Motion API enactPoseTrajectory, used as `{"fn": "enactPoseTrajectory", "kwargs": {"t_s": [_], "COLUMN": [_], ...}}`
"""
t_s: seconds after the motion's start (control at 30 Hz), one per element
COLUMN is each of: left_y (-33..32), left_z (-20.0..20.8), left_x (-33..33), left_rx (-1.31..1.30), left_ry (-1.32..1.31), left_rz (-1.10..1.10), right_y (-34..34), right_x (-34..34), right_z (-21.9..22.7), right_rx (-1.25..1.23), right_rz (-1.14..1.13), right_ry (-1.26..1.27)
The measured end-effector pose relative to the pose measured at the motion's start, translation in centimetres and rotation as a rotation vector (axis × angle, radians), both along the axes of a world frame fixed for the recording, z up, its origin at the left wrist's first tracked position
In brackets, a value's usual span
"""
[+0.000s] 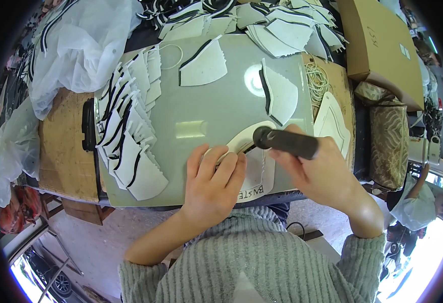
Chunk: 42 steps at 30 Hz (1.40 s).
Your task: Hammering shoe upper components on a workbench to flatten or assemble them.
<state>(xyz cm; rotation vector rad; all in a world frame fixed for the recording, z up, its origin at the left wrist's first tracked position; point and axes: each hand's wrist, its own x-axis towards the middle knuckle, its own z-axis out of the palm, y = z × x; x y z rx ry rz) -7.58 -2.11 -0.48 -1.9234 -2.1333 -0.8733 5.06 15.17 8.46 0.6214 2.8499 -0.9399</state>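
Note:
My right hand (317,169) is closed round a dark hammer-like tool (294,143) with a thick handle and a round end, held over the work. My left hand (214,182) lies palm down with its fingers stretched forward, pressing on a curved white piece (254,130); the thumb is hidden. Under both hands a larger white panel (256,174) with dark lettering lies at the near edge of the mat. Farther off, two loose white panels with black edging, one left (205,63) and one right (281,94), rest flat.
A grey-green mat (181,106) covers the table's middle. Overlapping black-edged white panels (130,126) line its left side; more (282,30) are piled at the back. White cord (316,81), a cardboard box (385,53) and a patterned bag (389,141) stand right; plastic bags (82,53) lie left.

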Motion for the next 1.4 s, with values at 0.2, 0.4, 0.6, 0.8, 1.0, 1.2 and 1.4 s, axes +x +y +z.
{"fn": "enactPoseTrajectory", "kwargs": {"t_s": [0.2, 0.4, 0.6, 0.8, 1.0, 1.2, 1.4], "left_y": [1.1, 3.2, 2.8, 1.2, 0.9, 0.7, 0.8], "left_z": [0.8, 1.3, 0.7, 0.9, 0.5, 0.1, 0.2], "left_x": [-0.7, -0.6, -0.6, 0.0, -0.2, -0.2, -0.4], "left_rx": [0.034, -0.058, 0.01, 0.002, -0.006, -0.002, -0.028], "left_ry": [-0.195, -0.19, -0.171, -0.006, 0.023, 0.014, 0.011], "left_rz": [-0.018, 0.069, 0.009, -0.065, -0.096, -0.083, -0.106], "right_y": [0.4, -0.2, 0.3, 0.2, -0.1, 0.1, -0.1], "right_x": [0.7, 1.6, 1.6, 1.9, 0.7, 0.9, 0.6], "right_z": [-0.4, -2.4, -2.5, -2.6, -0.7, -0.2, -0.6], "right_rx": [-0.041, 0.034, 0.085, 0.096, -0.008, 0.046, 0.128], "right_rz": [-0.121, -0.088, -0.001, -0.023, 0.026, 0.045, 0.081], "right_ry": [0.12, -0.177, -0.185, -0.161, -0.017, -0.13, -0.284]}}
